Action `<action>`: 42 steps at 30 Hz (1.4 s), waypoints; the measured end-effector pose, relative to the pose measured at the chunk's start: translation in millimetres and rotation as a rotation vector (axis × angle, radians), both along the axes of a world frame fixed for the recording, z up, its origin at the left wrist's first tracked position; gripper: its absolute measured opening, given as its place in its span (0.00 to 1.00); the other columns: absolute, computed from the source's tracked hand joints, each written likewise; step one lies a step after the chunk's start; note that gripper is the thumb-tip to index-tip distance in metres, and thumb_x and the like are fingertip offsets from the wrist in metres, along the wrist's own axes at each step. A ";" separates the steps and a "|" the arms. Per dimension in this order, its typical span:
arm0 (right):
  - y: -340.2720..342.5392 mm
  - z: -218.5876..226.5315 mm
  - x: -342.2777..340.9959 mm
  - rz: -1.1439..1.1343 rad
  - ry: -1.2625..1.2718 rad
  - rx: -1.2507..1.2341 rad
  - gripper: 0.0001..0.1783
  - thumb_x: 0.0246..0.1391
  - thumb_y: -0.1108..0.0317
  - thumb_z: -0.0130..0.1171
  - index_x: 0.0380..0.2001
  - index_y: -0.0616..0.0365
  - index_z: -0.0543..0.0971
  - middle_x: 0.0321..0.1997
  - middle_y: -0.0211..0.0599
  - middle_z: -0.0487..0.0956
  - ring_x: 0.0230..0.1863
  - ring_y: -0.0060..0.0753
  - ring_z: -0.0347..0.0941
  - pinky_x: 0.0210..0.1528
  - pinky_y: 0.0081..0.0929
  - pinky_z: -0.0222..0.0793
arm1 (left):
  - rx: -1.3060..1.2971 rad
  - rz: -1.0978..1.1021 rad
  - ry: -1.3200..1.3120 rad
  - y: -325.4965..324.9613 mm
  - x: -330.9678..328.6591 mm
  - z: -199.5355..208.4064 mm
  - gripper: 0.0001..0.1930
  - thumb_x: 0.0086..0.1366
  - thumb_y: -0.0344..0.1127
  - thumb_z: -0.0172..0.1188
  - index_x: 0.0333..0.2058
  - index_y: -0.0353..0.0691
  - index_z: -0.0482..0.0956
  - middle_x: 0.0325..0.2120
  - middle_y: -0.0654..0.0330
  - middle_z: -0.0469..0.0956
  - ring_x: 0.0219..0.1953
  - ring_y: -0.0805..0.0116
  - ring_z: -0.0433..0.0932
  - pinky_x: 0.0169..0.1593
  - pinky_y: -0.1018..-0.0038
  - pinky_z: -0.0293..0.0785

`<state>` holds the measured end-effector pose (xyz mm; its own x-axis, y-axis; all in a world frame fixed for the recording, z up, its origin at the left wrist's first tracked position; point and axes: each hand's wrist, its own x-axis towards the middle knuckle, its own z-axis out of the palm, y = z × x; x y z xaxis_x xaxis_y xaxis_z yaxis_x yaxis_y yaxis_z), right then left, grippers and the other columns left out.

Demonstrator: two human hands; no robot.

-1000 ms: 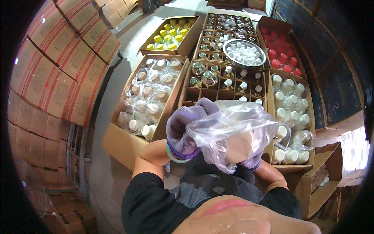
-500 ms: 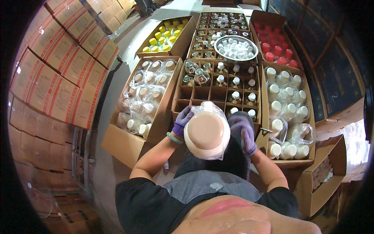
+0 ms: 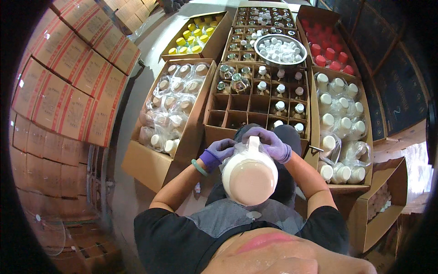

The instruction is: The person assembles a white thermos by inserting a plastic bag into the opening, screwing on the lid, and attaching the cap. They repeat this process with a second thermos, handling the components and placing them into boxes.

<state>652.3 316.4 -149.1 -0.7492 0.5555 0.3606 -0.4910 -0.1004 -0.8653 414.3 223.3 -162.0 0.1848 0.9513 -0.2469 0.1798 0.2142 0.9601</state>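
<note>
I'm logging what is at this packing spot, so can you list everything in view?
Jug: one, pale pink with a white handle, in clear plastic, held at centre.
Divided box: one, brown cardboard, ahead of the hands, white-capped bottles in many cells, some near cells bare.
Metal bowl: one, silver, holding white caps, on the divided box.
Bagged jugs, left box: many, pale.
White-capped jugs, right box: many.
Yellow caps: many, far left box.
Red caps: many, far right box.
Stacked cartons: many, brown, left.
Left hand: purple glove, on the jug.
Right hand: purple glove, on the jug.
</note>
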 end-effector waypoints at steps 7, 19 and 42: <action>-6.6 -1.5 13.6 -0.586 -0.054 -0.132 0.15 0.50 0.64 0.62 0.38 0.60 0.73 0.38 0.28 0.73 0.40 0.18 0.68 0.46 0.21 0.66 | 0.300 0.432 -0.408 -35.7 8.8 66.8 0.28 0.65 0.34 0.59 0.62 0.38 0.62 0.58 0.55 0.68 0.59 0.63 0.68 0.63 0.67 0.64; -12.7 -29.9 -3.6 -0.926 -0.053 0.318 0.22 0.48 0.56 0.64 0.37 0.62 0.73 0.38 0.40 0.73 0.42 0.37 0.69 0.47 0.33 0.66 | 0.152 0.188 -0.312 -44.7 26.4 -58.4 0.52 0.55 0.37 0.72 0.69 0.40 0.43 0.64 0.54 0.58 0.68 0.59 0.56 0.69 0.62 0.53; 107.4 8.8 88.8 -1.196 -0.856 1.434 0.18 0.34 0.63 0.67 0.34 0.56 0.81 0.48 0.45 0.78 0.51 0.54 0.71 0.52 0.48 0.67 | 0.087 0.721 -0.326 -31.1 -86.9 72.2 0.35 0.56 0.36 0.66 0.60 0.49 0.59 0.48 0.54 0.72 0.39 0.58 0.80 0.27 0.67 0.83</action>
<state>741.2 423.8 -140.3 -0.4844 0.4937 0.7222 0.7032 0.7108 -0.0143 327.3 192.2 -89.8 -0.4333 0.8774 -0.2060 -0.2679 0.0928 0.9590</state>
